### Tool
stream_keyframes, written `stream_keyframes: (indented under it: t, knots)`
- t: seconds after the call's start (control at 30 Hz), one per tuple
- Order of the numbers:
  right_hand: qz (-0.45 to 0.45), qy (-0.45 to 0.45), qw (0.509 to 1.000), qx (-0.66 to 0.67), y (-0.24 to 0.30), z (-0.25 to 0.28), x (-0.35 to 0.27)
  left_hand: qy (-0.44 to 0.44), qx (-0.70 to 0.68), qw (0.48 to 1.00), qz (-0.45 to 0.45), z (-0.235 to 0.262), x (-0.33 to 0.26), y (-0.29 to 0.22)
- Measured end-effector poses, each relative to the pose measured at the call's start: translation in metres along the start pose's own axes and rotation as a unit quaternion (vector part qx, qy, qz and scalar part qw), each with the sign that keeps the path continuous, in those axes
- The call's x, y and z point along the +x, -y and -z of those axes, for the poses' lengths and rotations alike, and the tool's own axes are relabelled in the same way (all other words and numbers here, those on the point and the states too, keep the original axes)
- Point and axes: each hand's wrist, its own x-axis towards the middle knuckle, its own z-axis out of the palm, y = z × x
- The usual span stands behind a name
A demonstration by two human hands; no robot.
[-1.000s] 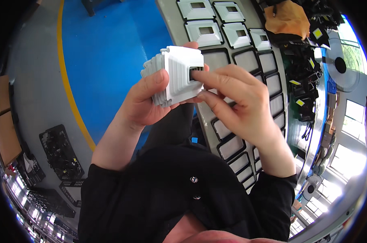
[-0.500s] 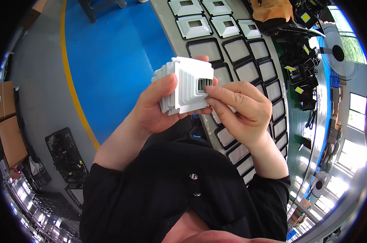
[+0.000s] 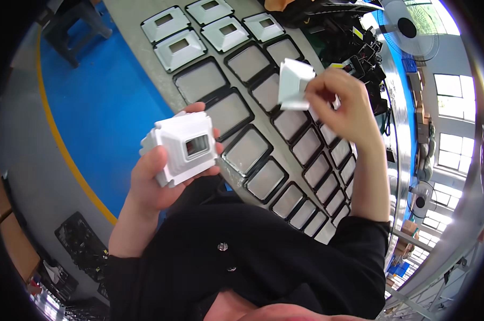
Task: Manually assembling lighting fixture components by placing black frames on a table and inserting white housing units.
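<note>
My left hand (image 3: pixel 152 170) is wrapped round a stack of white stepped covers (image 3: pixel 184 144), each with a rectangular opening in its middle. A single white cover (image 3: pixel 295 83) is pinched in my right hand (image 3: pixel 341 101), slightly blurred, above the black rectangular frames (image 3: pixel 245 150) on the table. Several more white covers (image 3: pixel 180 48) sit in frames toward the table's far end. Part of the frame rows lies hidden behind my right hand and forearm.
The long grey table (image 3: pixel 145 64) runs from the far left toward me. Black parts with yellow squares (image 3: pixel 358 33) lie right of it, near a standing fan (image 3: pixel 407 27). A dark stool (image 3: pixel 76 33) stands on the blue floor (image 3: pixel 105 107).
My right hand has lifted one white cover off the stack and carried it away to the right, over the frames. The left hand with the stack sits lower and farther left in view.
</note>
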Motion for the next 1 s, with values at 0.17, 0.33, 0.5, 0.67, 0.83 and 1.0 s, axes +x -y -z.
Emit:
stream_keyframes:
  t: [0.17,0.33,0.5,0.67,0.83,1.0]
  knots:
    - [-0.010,0.080,0.982,-0.168,-0.060,0.003,0.041,-0.034,0.001,0.999,0.002,0.006,0.007,-0.004]
    - [-0.023,0.111,0.977,-0.182,-0.075,-0.002,0.067,-0.059,0.028,0.998,-0.022,0.011,0.008,-0.008]
    - [-0.009,0.120,0.977,-0.177,-0.092,-0.007,0.078,-0.064,0.029,0.997,-0.039,0.019,0.011,-0.012]
    - [-0.025,0.136,0.978,-0.154,-0.101,-0.013,0.085,-0.083,0.018,0.996,-0.036,0.023,0.013,-0.014]
    - [0.083,0.147,0.973,-0.155,-0.102,-0.012,0.094,-0.095,0.014,0.995,-0.031,0.028,0.017,-0.017]
    - [0.059,0.206,0.961,-0.174,-0.091,-0.001,0.100,-0.108,-0.002,0.994,-0.017,0.031,0.024,-0.018]
